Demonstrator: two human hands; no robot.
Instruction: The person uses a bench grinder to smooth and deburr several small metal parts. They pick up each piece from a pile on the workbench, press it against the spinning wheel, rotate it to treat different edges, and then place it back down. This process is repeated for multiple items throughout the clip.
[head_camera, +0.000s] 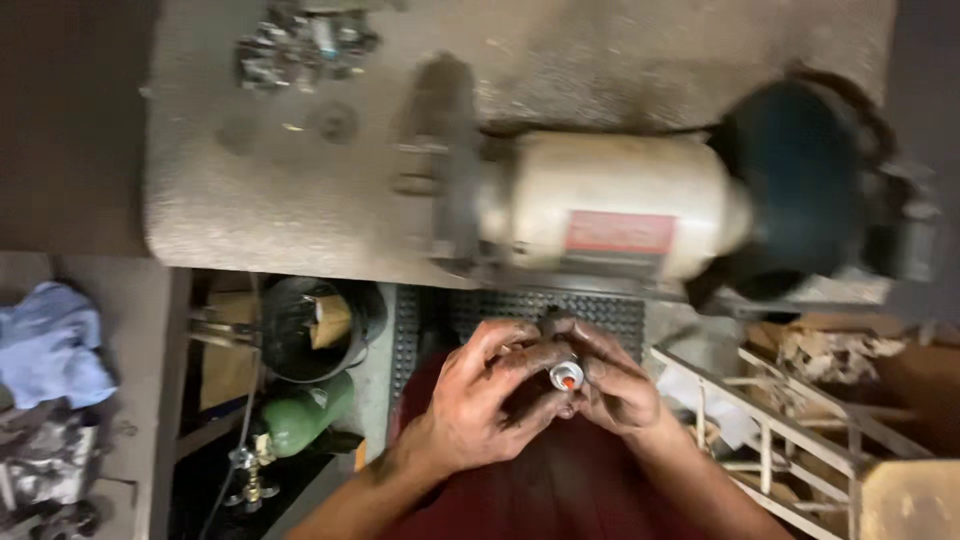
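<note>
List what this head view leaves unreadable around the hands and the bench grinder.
- Small round part with a red centre: mostly hidden by the left hand and right hand; kind unclear.
- Bench grinder: blurred; left wheel detail lost.
- Metal bits at the bench top: blurred, cut by the top edge.
- Green cylinder: lower part in shadow.

A matt, grimy painted metal housing is seen on the bench grinder (610, 205). Beneath it, the counter (230, 200) looks rough and dusty. Left of the grinder, soft blue cloth (50, 345) is crumpled.
</note>
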